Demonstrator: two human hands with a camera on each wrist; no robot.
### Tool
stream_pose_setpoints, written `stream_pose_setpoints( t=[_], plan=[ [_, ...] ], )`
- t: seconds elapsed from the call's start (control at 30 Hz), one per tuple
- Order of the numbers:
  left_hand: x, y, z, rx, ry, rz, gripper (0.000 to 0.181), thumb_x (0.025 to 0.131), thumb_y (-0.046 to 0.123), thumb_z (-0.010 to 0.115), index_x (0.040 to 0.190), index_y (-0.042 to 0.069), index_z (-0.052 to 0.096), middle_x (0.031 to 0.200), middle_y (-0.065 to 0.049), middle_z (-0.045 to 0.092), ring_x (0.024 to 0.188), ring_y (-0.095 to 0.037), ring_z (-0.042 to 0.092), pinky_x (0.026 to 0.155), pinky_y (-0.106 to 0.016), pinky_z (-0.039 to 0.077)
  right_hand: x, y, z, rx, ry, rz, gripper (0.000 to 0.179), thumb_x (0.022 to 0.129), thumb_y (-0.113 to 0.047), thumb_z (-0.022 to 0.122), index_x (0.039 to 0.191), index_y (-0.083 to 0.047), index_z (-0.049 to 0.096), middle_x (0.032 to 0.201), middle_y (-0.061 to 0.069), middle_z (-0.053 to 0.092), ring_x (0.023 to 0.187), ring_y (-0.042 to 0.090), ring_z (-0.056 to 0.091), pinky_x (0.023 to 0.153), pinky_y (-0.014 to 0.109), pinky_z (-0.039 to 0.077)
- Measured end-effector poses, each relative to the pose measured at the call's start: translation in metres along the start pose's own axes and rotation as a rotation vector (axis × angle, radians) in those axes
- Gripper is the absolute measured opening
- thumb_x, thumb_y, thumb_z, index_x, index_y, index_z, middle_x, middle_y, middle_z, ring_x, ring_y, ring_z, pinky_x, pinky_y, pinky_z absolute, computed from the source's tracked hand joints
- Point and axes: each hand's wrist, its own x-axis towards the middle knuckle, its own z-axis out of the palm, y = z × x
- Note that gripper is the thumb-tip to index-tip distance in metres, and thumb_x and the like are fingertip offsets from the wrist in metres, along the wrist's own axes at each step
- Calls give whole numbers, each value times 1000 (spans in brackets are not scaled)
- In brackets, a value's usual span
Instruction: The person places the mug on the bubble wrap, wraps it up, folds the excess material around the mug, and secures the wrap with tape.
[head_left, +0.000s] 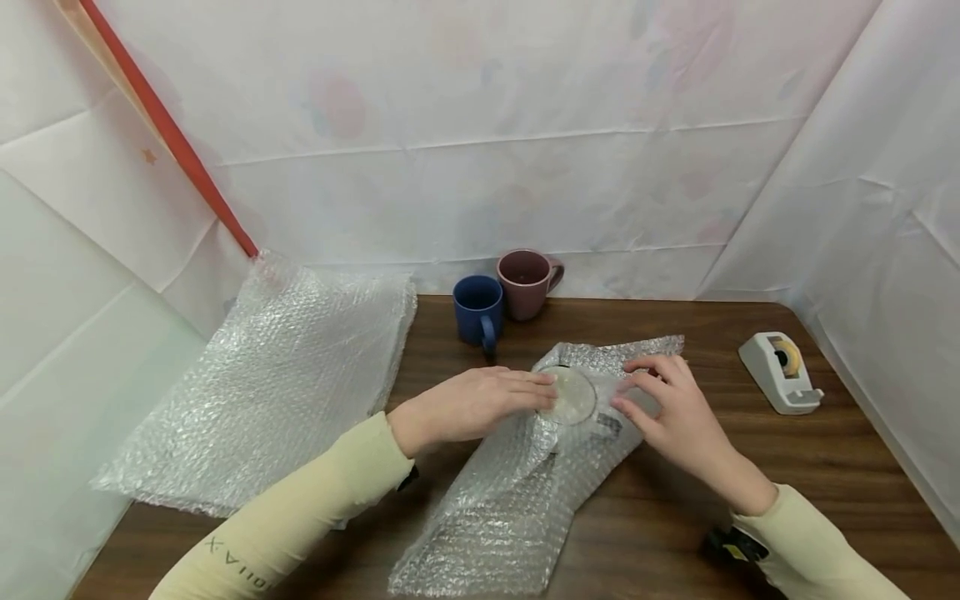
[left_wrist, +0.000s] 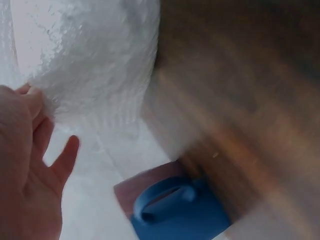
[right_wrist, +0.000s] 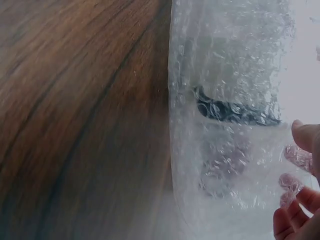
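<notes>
In the head view, a sheet of bubble wrap (head_left: 495,517) lies folded around an item whose pale round face (head_left: 573,396) points up. Through the wrap in the right wrist view, a dark curved band (right_wrist: 235,112) shows; the item's kind is unclear. My left hand (head_left: 480,400) rests its extended fingers on the round face, thumb apart in the left wrist view. At the other side, my right hand (head_left: 675,412) pinches the wrap, with some fingertips (right_wrist: 297,156) visible through the film.
Behind the wrapped item stand a blue mug (head_left: 477,310) and a mauve mug (head_left: 522,287), close together. A stack of bubble wrap sheets (head_left: 277,383) covers the table's left side. On the right sits a white tape dispenser (head_left: 780,375). White curtains (head_left: 480,167) hang around the wooden table (head_left: 750,333).
</notes>
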Motion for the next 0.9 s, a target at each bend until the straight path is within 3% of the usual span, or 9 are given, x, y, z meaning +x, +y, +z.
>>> stream_pose_setpoints(
  t=[0.13,0.23,0.3,0.4,0.57,0.73,0.83,0.9],
  plan=[
    [-1,-1,4,-58,195,-58,46,97,12,66,141,7,54,153,-6,44,141,-16,37,110,-28,36,0,-1,5,-17,-2,36,26,72,-6,87,92,-11,71,109,9,62,99,30,51,80,45,38],
    [-1,-2,3,29,260,-60,62,92,17,74,147,7,46,159,-10,31,144,-21,30,111,-31,35,1,-2,7,-34,-16,70,27,74,-9,87,95,-8,70,109,9,62,101,31,52,84,48,39],
    [1,-1,0,112,235,-10,69,91,13,75,151,9,42,163,-9,24,147,-24,24,114,-33,31,3,-2,7,-48,-32,93,30,75,-13,87,99,-6,69,110,9,62,102,31,52,85,49,39],
    [2,2,-5,219,109,72,73,93,-1,67,156,16,35,165,-2,17,151,-24,14,118,-40,22,6,-3,8,-62,-48,106,37,75,-16,88,104,-5,68,110,10,62,103,33,51,87,51,39],
    [-1,7,-7,280,-74,97,69,97,-9,53,155,24,37,159,5,34,148,-16,25,120,-42,18,10,-4,8,-55,-25,93,42,73,-17,89,106,-4,66,112,11,61,104,35,49,89,50,35],
    [0,7,-3,257,-113,80,62,96,-12,47,147,24,51,146,6,52,139,-12,41,119,-41,20,6,-7,6,8,50,75,40,71,-7,87,106,-4,67,116,14,60,104,36,47,86,48,34],
    [1,8,-2,264,-109,68,55,98,-8,49,142,24,57,141,6,56,136,-11,43,119,-40,20,1,-5,2,17,97,96,32,75,0,81,105,-4,68,113,12,61,98,29,50,81,37,39],
    [3,8,-2,268,-108,64,49,99,-5,51,139,23,59,137,6,58,134,-10,44,119,-40,20,-3,-1,-2,8,120,156,24,80,2,77,101,-4,68,102,8,61,88,21,52,74,27,41]
  ],
)
